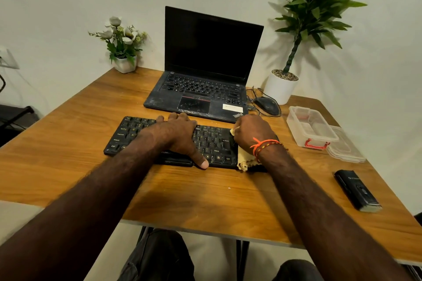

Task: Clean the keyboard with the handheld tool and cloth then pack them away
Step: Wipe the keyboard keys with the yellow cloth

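Observation:
A black keyboard lies on the wooden table in front of the laptop. My left hand lies flat across its middle, fingers reaching over the far edge and thumb at the near edge. My right hand grips a yellow cloth at the keyboard's right end; the cloth hangs down below the wrist. The black handheld tool lies on the table at the right, apart from both hands.
An open laptop stands behind the keyboard, a mouse with its cable to its right. A clear plastic box with red clips and its lid sit at the right. Two potted plants stand at the back.

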